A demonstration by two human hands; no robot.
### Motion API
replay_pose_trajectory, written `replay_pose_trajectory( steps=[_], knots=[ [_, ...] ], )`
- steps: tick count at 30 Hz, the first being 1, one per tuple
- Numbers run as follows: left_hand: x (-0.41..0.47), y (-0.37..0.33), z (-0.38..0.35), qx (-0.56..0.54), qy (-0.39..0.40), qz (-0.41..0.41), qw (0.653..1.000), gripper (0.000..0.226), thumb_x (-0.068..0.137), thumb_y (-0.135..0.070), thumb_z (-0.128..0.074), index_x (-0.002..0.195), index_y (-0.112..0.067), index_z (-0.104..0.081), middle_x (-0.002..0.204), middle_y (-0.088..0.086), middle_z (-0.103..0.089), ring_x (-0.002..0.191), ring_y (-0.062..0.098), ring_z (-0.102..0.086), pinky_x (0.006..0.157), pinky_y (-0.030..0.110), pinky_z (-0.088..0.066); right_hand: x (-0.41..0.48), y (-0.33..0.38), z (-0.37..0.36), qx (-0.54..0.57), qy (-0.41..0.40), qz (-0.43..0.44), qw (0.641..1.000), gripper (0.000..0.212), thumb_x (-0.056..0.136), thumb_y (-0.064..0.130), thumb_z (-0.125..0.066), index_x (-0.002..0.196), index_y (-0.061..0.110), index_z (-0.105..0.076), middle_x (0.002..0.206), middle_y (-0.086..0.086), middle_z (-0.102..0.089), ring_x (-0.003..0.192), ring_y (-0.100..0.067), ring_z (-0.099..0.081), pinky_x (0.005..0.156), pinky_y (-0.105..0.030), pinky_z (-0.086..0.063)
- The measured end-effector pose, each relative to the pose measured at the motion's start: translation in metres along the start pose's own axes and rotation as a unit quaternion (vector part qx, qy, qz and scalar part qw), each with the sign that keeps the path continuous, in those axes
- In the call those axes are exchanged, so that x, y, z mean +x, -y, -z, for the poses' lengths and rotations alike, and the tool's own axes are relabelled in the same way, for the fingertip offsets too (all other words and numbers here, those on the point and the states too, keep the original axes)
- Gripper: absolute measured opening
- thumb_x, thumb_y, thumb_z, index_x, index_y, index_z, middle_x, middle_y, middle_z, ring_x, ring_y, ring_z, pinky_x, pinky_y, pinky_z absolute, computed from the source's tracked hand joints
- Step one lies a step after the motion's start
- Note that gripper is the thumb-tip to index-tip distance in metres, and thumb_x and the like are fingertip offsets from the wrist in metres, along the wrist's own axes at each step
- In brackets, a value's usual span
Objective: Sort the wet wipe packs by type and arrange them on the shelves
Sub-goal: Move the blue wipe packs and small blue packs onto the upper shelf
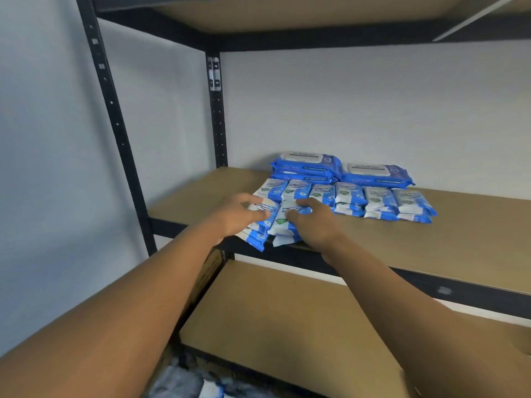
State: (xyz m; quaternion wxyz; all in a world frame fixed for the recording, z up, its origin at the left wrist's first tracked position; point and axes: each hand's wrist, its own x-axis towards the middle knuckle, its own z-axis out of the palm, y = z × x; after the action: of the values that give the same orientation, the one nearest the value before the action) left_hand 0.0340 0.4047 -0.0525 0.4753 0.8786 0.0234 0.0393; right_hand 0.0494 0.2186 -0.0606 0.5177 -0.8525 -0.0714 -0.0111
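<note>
Two stacks of small white-and-blue packs sit at the near-left edge of the middle shelf [459, 242], with both hands on them. The left hand [240, 215] has its fingers curled round the left stack [257, 235]. The right hand [311, 224] is clawed over the right stack [283, 225]; it looks like a grip, though the palm hides the far side.

Risks:
- Both stacks overhang the shelf lip. If either hand lets go early, the bottom packs drop to the lower shelf [287, 317] or the floor.
- The film wrap looks slick, so a push from the top will likely shear the stack instead of moving it as one.
- The row of small packs [379, 201] is just behind, touching or nearly so. A hard shove back would skew that row into the large blue packs [306, 166] at the far side.

Surroundings: an upright post [218, 116] stands at the far left, clear of the work. There is free board to the right. A blurred heap on the floor [184, 380] may be more packs.
</note>
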Motion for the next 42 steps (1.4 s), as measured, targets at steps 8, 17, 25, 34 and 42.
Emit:
replay_pose_trajectory(
  steps=[8, 17, 25, 34, 42],
  knots=[
    [-0.021, 0.011, 0.010, 0.147, 0.007, -0.053, 0.988, 0.064, 0.073, -0.050, -0.079, 0.132, -0.043, -0.055, 0.127, -0.014, -0.055, 0.110, 0.007, -0.055, 0.090, 0.026, -0.044, -0.026, 0.001, 0.021, -0.091, 0.091, 0.019, 0.991, 0.071, 0.077, 0.048, -0.078, 0.139, 0.037, -0.046, 0.120, 0.008, -0.046, 0.116, -0.017, -0.050, 0.089, -0.028, -0.039],
    [-0.019, 0.017, 0.002, 0.143, -0.030, -0.069, 0.987, 0.063, 0.079, -0.030, -0.080, 0.136, -0.039, -0.054, 0.118, -0.014, -0.054, 0.102, 0.009, -0.056, 0.074, 0.019, -0.040, -0.011, -0.012, 0.007, -0.164, 0.034, 0.085, 0.982, 0.054, 0.081, 0.037, -0.078, 0.128, 0.031, -0.052, 0.085, 0.009, -0.051, 0.083, -0.016, -0.056, 0.068, -0.028, -0.044],
    [-0.002, 0.023, -0.002, 0.144, -0.056, -0.067, 0.986, 0.062, 0.076, -0.029, -0.081, 0.132, -0.037, -0.055, 0.117, -0.009, -0.059, 0.088, 0.007, -0.057, 0.068, 0.021, -0.043, 0.012, -0.019, -0.011, -0.191, 0.008, 0.095, 0.977, 0.053, 0.083, 0.036, -0.072, 0.131, 0.038, -0.049, 0.106, -0.011, -0.059, 0.090, -0.022, -0.057, 0.070, -0.028, -0.042],
    [0.000, 0.025, -0.007, 0.146, -0.087, -0.076, 0.983, 0.061, 0.074, -0.027, -0.080, 0.130, -0.036, -0.056, 0.112, -0.009, -0.059, 0.077, 0.000, -0.052, 0.058, 0.016, -0.037, 0.021, -0.020, -0.013, -0.186, 0.003, 0.103, 0.977, 0.050, 0.084, 0.037, -0.072, 0.130, 0.036, -0.050, 0.099, -0.007, -0.060, 0.094, -0.022, -0.057, 0.074, -0.031, -0.045],
    [-0.015, 0.022, -0.010, 0.137, -0.105, -0.079, 0.982, 0.073, 0.075, -0.023, -0.079, 0.140, -0.034, -0.047, 0.116, -0.015, -0.053, 0.084, 0.001, -0.053, 0.061, 0.010, -0.038, 0.009, -0.016, -0.007, -0.174, 0.007, 0.090, 0.981, 0.075, 0.082, 0.030, -0.075, 0.146, 0.036, -0.036, 0.125, -0.008, -0.053, 0.098, -0.018, -0.050, 0.077, -0.027, -0.041]
  ],
)
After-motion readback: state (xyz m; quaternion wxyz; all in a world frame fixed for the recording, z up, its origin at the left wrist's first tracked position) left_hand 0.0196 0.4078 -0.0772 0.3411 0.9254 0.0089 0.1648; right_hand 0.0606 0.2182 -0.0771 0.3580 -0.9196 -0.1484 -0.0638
